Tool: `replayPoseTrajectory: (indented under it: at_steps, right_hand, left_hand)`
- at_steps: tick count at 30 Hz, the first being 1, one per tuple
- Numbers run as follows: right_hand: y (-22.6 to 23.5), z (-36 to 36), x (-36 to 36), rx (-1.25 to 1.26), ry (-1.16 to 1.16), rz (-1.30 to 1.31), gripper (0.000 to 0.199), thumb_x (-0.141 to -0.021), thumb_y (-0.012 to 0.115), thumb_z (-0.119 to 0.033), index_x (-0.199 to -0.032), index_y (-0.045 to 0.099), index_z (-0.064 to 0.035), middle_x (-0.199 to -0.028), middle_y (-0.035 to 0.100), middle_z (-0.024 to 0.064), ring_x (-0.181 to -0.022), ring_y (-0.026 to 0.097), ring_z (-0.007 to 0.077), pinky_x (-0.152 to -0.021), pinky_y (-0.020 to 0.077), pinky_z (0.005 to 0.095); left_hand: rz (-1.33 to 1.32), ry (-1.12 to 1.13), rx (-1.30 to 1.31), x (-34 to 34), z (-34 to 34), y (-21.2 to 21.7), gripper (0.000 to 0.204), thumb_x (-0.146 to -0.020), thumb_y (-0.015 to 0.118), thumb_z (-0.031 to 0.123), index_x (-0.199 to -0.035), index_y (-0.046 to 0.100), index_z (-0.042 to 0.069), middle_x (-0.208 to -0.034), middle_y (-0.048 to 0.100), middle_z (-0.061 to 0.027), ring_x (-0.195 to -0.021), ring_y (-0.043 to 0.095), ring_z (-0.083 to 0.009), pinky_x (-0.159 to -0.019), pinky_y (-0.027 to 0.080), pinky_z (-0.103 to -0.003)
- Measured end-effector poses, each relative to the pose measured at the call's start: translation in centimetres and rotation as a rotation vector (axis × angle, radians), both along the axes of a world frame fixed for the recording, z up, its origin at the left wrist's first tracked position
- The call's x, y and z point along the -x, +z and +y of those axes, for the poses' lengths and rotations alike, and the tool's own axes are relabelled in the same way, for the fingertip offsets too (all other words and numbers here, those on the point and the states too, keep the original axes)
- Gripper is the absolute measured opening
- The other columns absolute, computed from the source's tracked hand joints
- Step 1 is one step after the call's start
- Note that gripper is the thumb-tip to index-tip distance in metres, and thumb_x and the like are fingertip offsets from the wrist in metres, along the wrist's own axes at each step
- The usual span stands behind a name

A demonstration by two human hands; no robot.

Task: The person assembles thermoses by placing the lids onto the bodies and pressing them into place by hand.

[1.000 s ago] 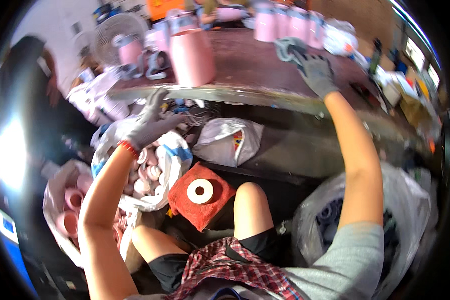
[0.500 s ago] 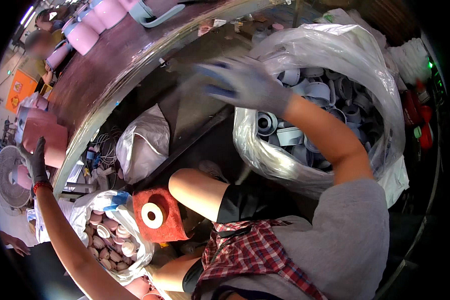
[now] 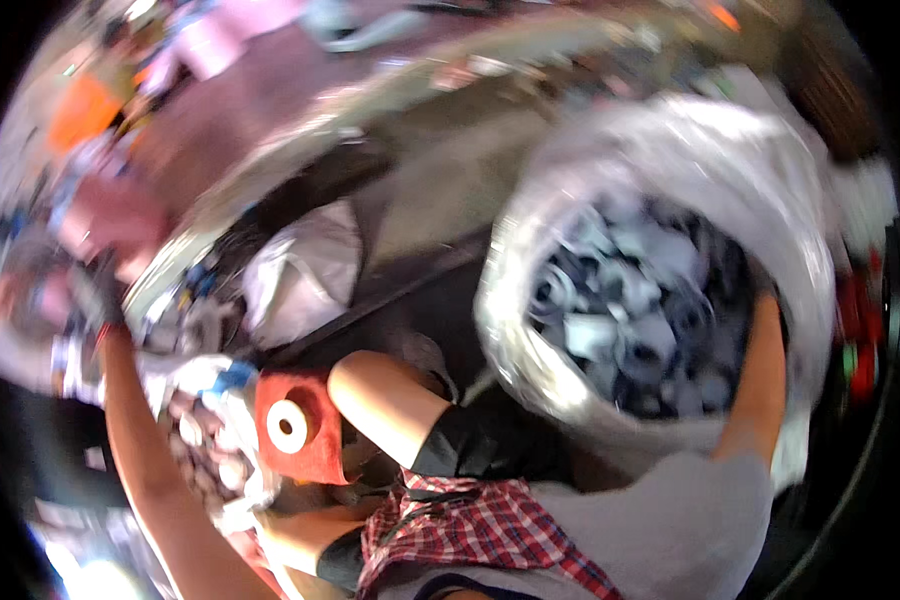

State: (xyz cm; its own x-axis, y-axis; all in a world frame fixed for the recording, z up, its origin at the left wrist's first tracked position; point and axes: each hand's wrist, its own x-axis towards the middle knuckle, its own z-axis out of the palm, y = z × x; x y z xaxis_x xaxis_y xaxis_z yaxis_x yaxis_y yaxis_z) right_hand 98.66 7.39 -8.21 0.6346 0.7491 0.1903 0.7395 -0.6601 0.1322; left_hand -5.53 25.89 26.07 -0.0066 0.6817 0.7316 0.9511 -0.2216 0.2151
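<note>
A: Head view, right hand (image 3: 760, 285)? Buried in the clear plastic bag (image 3: 770, 180) among grey tubes (image 3: 620, 320). Fingers hidden, can't tell.

B: Left hand (image 3: 95, 295), gloved, up beside the pink spool (image 3: 110, 215). Too blurry for fingers. Red spool (image 3: 295, 425) well below.
</note>
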Motion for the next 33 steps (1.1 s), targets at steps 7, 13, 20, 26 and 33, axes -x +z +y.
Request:
replayPoseTrajectory:
  at_steps: [7,13,20,26,33]
  right_hand:
    - [-0.7,5.4,0.9,0.221,0.094,0.044,0.055,-0.080,0.066,-0.028,-0.127,0.050,-0.0042,-0.121,0.055,0.0201,-0.108,0.054,0.0355,-0.091,0.0435,0.0411]
    - [6.4,4.9,5.1,0.086,0.219,0.157,0.053,-0.078,0.069,-0.022,-0.124,0.051,-0.0033,-0.119,0.056,0.0192,-0.103,0.056,0.0337,-0.088,0.0451,0.0400]
    - [25.8,-2.7,18.5,-0.302,0.495,0.530,0.052,-0.076,0.072,-0.015,-0.122,0.053,-0.0023,-0.116,0.057,0.0181,-0.098,0.058,0.0316,-0.083,0.0471,0.0388]
    - [39.4,-1.0,36.8,-0.422,1.158,-0.187,0.042,-0.077,0.074,-0.016,-0.112,0.058,0.0002,-0.102,0.062,0.0122,-0.079,0.062,0.0220,-0.066,0.0484,0.0336]
    - [40.2,20.7,57.7,-0.642,1.320,1.352,0.043,-0.087,0.066,-0.033,-0.116,0.058,-0.0010,-0.097,0.062,0.0012,-0.084,0.056,0.0089,-0.073,0.0461,0.0242]
  left_hand:
    - [-0.187,0.199,0.079,-8.0,3.3,-2.2,0.037,-0.077,0.063,0.038,-0.094,0.060,0.005,-0.087,0.066,-0.0160,-0.084,0.064,-0.0297,-0.074,0.048,-0.039]
    - [-0.267,0.070,0.416,-6.5,7.7,-1.2,0.101,-0.072,0.072,0.047,-0.145,0.020,0.000,-0.152,0.009,-0.0250,-0.143,0.008,-0.0313,-0.113,0.020,-0.037]
    - [0.063,-0.045,0.359,-13.5,2.6,-3.2,0.096,-0.072,0.061,0.059,-0.146,0.026,0.008,-0.153,0.016,-0.0190,-0.141,0.018,-0.0330,-0.113,0.017,-0.046]
    - [-0.084,-0.314,0.144,-10.9,-9.6,-3.4,0.078,-0.079,0.069,0.040,-0.139,0.035,0.004,-0.146,0.027,-0.0225,-0.136,0.028,-0.0366,-0.109,0.027,-0.045]
    - [-0.220,-0.148,0.277,-4.4,-27.6,-3.6,0.067,-0.074,0.072,0.016,-0.133,0.044,0.001,-0.142,0.036,-0.0225,-0.134,0.034,-0.0337,-0.107,0.031,-0.041]
